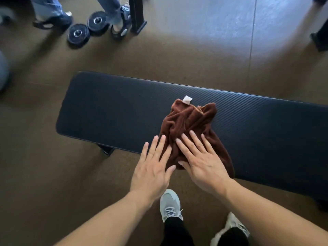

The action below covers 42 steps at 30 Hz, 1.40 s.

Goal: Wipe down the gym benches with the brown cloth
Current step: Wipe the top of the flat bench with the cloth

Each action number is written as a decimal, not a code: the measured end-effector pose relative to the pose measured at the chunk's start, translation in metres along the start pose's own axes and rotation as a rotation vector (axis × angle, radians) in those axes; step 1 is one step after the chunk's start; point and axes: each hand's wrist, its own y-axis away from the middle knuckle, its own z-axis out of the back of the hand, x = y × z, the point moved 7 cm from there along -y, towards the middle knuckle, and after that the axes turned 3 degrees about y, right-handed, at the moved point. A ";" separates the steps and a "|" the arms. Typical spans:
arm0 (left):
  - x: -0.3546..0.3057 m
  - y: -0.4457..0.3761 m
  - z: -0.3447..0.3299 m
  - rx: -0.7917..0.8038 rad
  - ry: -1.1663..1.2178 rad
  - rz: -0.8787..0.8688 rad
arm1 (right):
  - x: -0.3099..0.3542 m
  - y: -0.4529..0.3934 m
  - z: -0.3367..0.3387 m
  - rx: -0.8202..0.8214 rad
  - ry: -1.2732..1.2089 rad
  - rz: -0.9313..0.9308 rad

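Presently we note both hands laid flat, fingers straight and spread, grasping nothing: the right hand (204, 164) presses down on the near part of the brown cloth (191, 128), and the left hand (152, 167) lies beside it with its fingertips on the cloth's left edge and its palm out over the near edge of the bench (106, 107). The cloth sits bunched and creased on the black padded top, roughly midway along the visible length, a white tag (187, 99) showing at its far edge. In our judgement the wipe would go better with the cloth spread flatter under the palms, pressure kept even, and strokes run lengthwise so that the left end and the stretch running off to the right are both covered; as bunched, it meets only a narrow strip. Around the bench we record a brownish floor (44, 157), two weight plates (87, 26) lying well beyond the far side, another person's feet (53, 18) near them, and a black upright post (137, 15). Our own shoes (170, 206) stand close under the near edge. Nothing lies on the pad to block a stroke; the bench's right end runs out of view.
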 end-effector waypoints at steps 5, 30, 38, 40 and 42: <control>-0.050 -0.012 -0.011 0.011 0.133 -0.076 | -0.028 0.031 0.002 -0.035 0.002 -0.001; -0.082 -0.012 -0.049 -0.160 0.399 0.045 | -0.045 0.053 0.004 -0.006 0.077 -0.023; 0.167 0.020 -0.022 -0.223 0.347 0.167 | 0.149 -0.123 -0.012 0.015 0.036 0.119; 0.232 0.029 -0.014 -0.250 0.331 0.219 | 0.202 -0.172 -0.016 0.022 0.018 0.143; 0.290 0.034 -0.003 -0.286 0.314 0.228 | 0.246 -0.211 -0.018 0.018 -0.001 0.155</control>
